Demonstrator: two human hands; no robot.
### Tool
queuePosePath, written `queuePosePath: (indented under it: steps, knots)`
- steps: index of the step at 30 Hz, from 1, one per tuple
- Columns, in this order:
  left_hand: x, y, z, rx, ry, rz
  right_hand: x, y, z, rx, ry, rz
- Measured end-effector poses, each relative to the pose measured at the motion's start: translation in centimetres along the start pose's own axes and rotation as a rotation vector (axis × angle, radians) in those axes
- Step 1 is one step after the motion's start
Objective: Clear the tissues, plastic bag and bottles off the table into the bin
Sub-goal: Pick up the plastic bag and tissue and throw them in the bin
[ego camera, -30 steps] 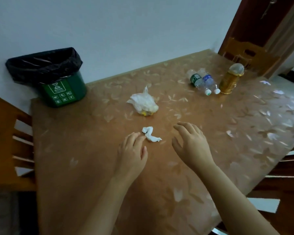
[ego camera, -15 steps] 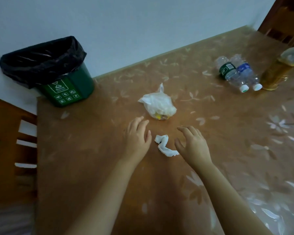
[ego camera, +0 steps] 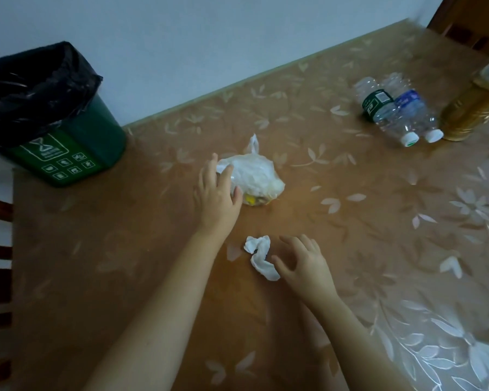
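Two bare arms, nothing worn in shot.
Left hand (ego camera: 216, 193) and right hand (ego camera: 302, 262) are bare; both forearms (ego camera: 164, 300) are bare skin down to the bottom frame edge. Fingers short, tips rounded. Light too dim for finer detail.

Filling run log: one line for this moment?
left hand: touching white plastic bag | right hand: open beside crumpled white tissue | two clear plastic bottles: untouched

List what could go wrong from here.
1. The left hand only touches the side of the plastic bag; a loose grab could spill the yellow contents showing underneath.
2. The two bottles lie on their sides beside the amber jar; they may roll or knock it.
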State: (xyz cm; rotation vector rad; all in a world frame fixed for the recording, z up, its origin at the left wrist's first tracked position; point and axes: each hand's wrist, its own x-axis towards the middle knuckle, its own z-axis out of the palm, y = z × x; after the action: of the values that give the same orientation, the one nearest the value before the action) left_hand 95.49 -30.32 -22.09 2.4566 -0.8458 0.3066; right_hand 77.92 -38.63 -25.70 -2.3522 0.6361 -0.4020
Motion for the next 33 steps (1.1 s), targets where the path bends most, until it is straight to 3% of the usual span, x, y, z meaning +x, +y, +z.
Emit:
queuePosePath:
  steps: [6,17,33]
  knots:
    - [1.3,-0.2,1.6,0.064,-0.083,-0.053,-0.5,0.8,1.0,0.029,-0.070,0.014]
    - [-0.1,-0.4,2.3,-0.166,0.060,-0.055,-2.1,1.3,1.8,0.003,-0.123,-0.057]
    - [-9.4,0.8,-3.2,-0.327,0.115,-0.197,-5.3,-0.2,1.4,0.075,-0.101,0.066]
